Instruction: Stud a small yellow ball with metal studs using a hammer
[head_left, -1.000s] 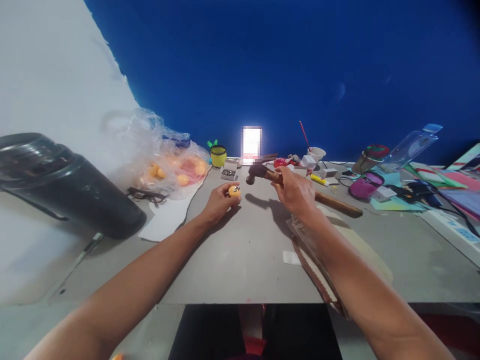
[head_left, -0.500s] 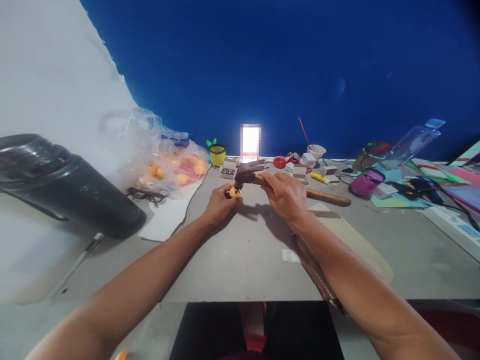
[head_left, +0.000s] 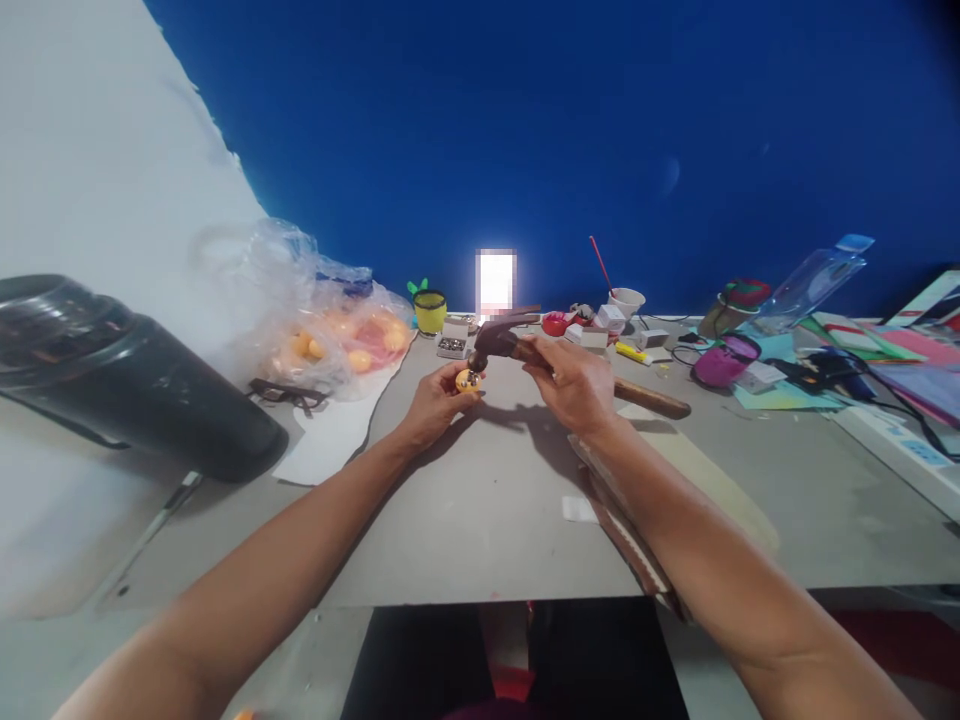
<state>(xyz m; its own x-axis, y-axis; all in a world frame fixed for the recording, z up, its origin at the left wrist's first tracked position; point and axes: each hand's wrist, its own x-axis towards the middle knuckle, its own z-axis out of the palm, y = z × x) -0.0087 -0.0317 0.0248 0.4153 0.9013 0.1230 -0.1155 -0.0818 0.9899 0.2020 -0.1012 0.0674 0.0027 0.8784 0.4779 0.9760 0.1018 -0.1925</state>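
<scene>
My left hand [head_left: 441,405] is closed around a small orange ball [head_left: 467,382], which it holds over the middle of the table. Shiny metal bits show on the ball's upper side. In my right hand [head_left: 570,380] is a claw hammer [head_left: 651,397], gripped by its wooden handle close to the head. The hammer's striking face is just above the ball; whether it touches the metal there I cannot tell. Behind my left hand stands a small open box [head_left: 452,344] holding small metal pieces.
A large dark flask [head_left: 150,380] leans in at left, near glasses [head_left: 289,392] and a clear bag [head_left: 300,300] of orange balls. Small white boxes [head_left: 592,338], a paper cup [head_left: 626,302] and a yellow tube [head_left: 632,353] are at back right. A power strip [head_left: 900,455] lies far right.
The hammer head has lifted slightly from the ball, and more of the ball now shows. My left hand still holds it. The whole view has shifted a little.
</scene>
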